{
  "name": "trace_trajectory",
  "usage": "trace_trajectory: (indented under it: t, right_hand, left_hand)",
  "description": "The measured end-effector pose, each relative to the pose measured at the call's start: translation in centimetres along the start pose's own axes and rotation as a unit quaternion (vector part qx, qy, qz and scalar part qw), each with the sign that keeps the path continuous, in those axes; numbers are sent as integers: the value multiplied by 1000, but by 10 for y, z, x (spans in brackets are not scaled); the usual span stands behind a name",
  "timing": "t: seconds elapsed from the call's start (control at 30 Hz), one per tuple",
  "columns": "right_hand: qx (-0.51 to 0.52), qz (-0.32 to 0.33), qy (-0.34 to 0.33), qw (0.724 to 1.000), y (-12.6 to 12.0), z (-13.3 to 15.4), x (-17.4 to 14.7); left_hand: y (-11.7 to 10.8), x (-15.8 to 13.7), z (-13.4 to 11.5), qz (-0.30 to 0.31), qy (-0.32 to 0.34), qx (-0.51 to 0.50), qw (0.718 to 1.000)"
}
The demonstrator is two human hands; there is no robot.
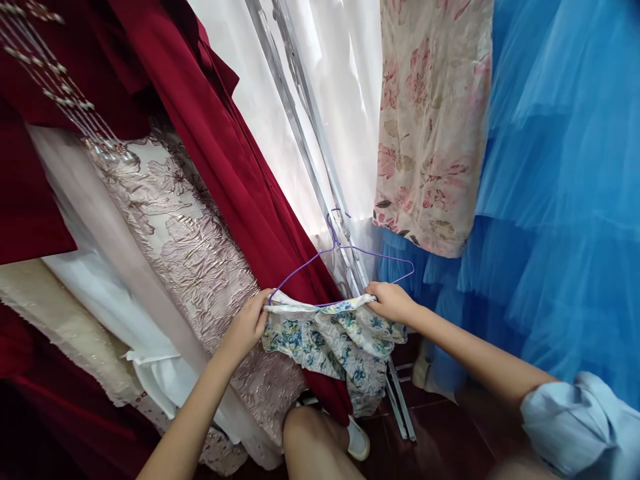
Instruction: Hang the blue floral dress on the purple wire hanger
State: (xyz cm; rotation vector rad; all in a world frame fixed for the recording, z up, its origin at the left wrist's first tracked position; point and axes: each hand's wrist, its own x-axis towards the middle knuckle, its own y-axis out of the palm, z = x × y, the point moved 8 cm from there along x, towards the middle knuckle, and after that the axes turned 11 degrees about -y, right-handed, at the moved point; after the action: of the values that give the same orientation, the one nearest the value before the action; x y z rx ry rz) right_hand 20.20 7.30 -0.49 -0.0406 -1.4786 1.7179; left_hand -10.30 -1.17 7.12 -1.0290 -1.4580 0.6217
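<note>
A white garment with a blue and yellow floral print (320, 340) hangs between my two hands, its top edge stretched across. My left hand (251, 319) is closed on the left end of that edge, close to the left corner of a purple wire hanger (300, 267). With its fingers pinched, my right hand (393, 301) grips the other end of the edge, below the hanger's right arm. The hanger's left part goes into the garment's top, while its right corner sticks out bare. Its hook points up in front of a metal pole.
Metal poles (295, 113) slant down to the dark tiled floor (440, 433). Dark red clothes (225, 147) and a pinkish textured dress (190, 247) hang at left. A pink floral garment (430, 133) and a blue tulle dress (560, 173) hang at right. White curtain-like fabric (345, 80) is behind.
</note>
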Motion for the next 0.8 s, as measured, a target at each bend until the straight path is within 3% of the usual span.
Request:
trace_trajectory:
  t: [0.13,0.3,0.53,0.7,0.8]
  right_hand:
    - [-2,19,7,1000,6,3,5]
    - [16,24,-11,1000,10,16,4]
    - [51,-27,-17,998,14,28,-7]
    - [115,-93,4,989,5,5,-15]
    - [124,-84,1,989,-3,-7,-18]
  left_hand:
    - [-19,-1,-6,-13,55,6,998]
    - [-38,28,-29,-59,24,-38,997]
    - [-10,67,-49,-111,-34,-157,981]
    - [11,59,-31,-85,-14,-172,981]
    - [25,49,-11,-56,-27,-163,985]
